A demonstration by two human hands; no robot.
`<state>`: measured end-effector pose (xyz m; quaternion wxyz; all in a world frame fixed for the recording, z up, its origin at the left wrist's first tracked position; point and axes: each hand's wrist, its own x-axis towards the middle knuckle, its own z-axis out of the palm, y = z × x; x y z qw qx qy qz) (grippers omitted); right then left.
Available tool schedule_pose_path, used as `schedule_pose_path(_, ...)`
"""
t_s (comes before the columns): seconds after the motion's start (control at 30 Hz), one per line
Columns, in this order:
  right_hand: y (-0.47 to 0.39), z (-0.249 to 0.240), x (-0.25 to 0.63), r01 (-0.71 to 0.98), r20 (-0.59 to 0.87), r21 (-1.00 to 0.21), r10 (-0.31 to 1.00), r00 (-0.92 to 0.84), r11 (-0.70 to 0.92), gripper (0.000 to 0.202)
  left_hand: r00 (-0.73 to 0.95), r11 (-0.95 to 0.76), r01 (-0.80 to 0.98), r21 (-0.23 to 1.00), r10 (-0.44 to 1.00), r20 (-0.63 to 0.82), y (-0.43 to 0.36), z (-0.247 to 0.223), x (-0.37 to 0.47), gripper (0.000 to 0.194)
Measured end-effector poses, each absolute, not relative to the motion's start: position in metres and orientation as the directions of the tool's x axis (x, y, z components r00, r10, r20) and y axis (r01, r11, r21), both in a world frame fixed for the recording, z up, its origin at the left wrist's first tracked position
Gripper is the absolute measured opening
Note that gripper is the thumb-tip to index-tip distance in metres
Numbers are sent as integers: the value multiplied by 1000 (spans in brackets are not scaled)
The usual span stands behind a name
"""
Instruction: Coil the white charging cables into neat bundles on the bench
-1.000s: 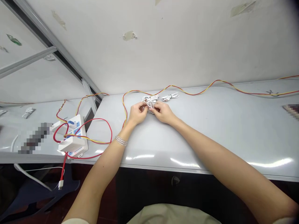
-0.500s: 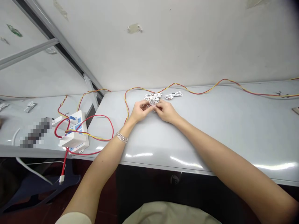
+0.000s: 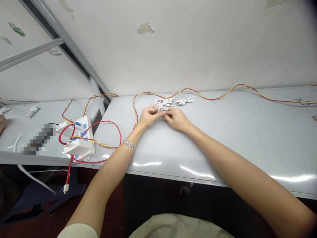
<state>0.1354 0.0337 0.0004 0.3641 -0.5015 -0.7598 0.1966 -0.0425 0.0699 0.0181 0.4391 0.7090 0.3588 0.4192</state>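
Observation:
My left hand (image 3: 148, 117) is closed around a coiled white cable (image 3: 160, 108), whose loops show above the thumb. The fingertips of my right hand (image 3: 177, 119) meet those of the left at the coil. They pinch a thin black tie (image 3: 167, 110) that sticks out beside the cable. Just behind my hands lie more bundled white cables (image 3: 165, 101) with a plug end showing. To their right rests another white cable bundle (image 3: 185, 100), bound with a dark tie. My fingers partly hide the held coil.
A red and yellow twisted wire (image 3: 218, 98) runs along the table's back edge by the wall. On the left stands a white power strip (image 3: 91, 145) with chargers and a looping red cable (image 3: 121, 135). Another person's hand (image 3: 2, 124) shows at the far left.
My hands stay together at the coil with slight finger movement, and the black tie now shows between them. Another person's hand has come into view at the left edge.

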Motion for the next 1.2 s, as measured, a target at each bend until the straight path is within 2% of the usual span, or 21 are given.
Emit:
schedule_pose_path(0.2, 32, 1, 134, 665, 344, -618, 904, -253, 421, 38, 424, -329, 105, 939, 869, 257, 73, 18, -46, 34)
schedule_pose_path(0.37, 30, 5, 133, 698, 313, -600, 918, -246, 391, 34, 480, -347, 97, 933, 837, 262, 74, 23, -51, 35)
schedule_pose_path(0.5, 28, 11, 130, 789, 259, -501, 931, -256, 356, 35, 493, -300, 78, 951, 841, 225, 74, 21, -51, 27)
schedule_pose_path(0.7, 19, 24, 124, 888, 160, -348, 953, -258, 299, 35, 479, -160, 4, 987, 867, 138, 74, 17, -48, 33)
schedule_pose_path(1.2, 21, 22, 124, 882, 138, -343, 946, -293, 323, 36, 469, -193, 33, 981, 869, 156, 78, 10, -46, 40)
